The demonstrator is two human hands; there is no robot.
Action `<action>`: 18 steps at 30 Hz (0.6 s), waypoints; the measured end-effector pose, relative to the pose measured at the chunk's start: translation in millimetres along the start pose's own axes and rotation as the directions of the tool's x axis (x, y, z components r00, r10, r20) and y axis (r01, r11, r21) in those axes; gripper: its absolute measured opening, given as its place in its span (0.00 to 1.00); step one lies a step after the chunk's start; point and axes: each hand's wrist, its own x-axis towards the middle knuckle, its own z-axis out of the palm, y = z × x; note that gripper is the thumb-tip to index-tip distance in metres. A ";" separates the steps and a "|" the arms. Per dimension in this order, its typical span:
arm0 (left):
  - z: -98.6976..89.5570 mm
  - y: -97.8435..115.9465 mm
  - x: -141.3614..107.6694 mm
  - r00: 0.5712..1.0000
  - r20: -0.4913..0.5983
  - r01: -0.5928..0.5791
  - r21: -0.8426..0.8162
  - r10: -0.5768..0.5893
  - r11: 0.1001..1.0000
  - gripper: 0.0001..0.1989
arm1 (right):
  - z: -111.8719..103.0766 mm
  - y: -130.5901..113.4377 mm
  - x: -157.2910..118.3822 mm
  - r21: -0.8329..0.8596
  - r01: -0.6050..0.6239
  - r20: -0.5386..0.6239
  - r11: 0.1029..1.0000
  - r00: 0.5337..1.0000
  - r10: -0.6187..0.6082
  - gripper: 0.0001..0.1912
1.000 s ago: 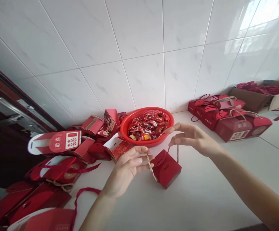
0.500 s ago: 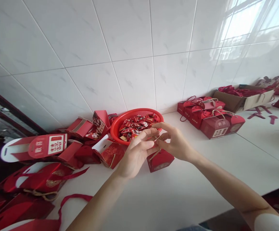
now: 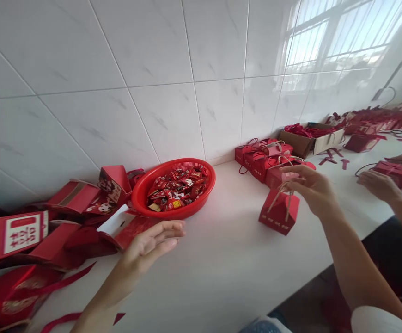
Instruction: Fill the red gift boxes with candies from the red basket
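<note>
My right hand (image 3: 310,189) pinches the twine handle of a small red gift box (image 3: 277,213). The box hangs slightly tilted from two strands of twine, with a line of pale characters along its lower side. My left hand (image 3: 154,243) holds nothing; its fingers are stretched out over the counter, in front of a red plastic basket (image 3: 173,213). In the basket lie many red-wrapped candies (image 3: 180,187). Just left of the left hand is a red box with its white inner flap raised (image 3: 131,231).
Finished-looking red boxes (image 3: 256,162) stand against the tiled wall, beside a cardboard carton (image 3: 298,141) of red ribbons. Open red boxes (image 3: 55,245) crowd the left. At the right, another person's hands (image 3: 377,185) are at a red box (image 3: 397,175). Ribbon pieces (image 3: 331,156) lie near the carton.
My hands have parted. The right hand has lifted the box by its twine and carried it right; the left has let go and moved left. The view has turned right, showing another person's hands.
</note>
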 end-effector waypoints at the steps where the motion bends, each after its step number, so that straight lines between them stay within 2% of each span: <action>1: -3.9 -2.4 -1.1 1.000 -0.006 0.004 0.026 -0.004 1.000 0.19 | -12.0 4.7 4.8 -0.027 -0.007 -0.065 1.000 0.998 0.005 0.14; 3: -9.6 -6.0 -2.9 1.000 -0.010 0.008 0.072 -0.007 0.997 0.19 | -33.2 12.9 16.2 -0.081 -0.028 -0.229 0.996 0.973 0.009 0.12; 5: -12.2 -8.2 -4.0 1.000 -0.007 0.003 0.102 -0.002 0.995 0.19 | -51.0 20.3 29.9 -0.111 -0.074 -0.400 0.991 0.916 0.024 0.11; 7: -12.0 -8.7 -4.4 1.000 -0.004 -0.006 0.122 0.007 0.992 0.19 | -65.5 27.7 44.8 -0.110 -0.114 -0.498 0.987 0.866 0.045 0.09; 12: -6.0 -7.5 -4.1 1.000 -0.008 -0.005 0.133 0.006 0.991 0.19 | -87.2 43.6 79.1 -0.102 -0.128 -0.576 0.986 0.816 0.046 0.08; 18: -7.5 -8.9 -7.6 0.999 -0.036 0.006 0.134 -0.001 0.991 0.20 | -87.2 62.9 106.2 -0.182 -0.175 -0.653 0.968 0.757 0.014 0.07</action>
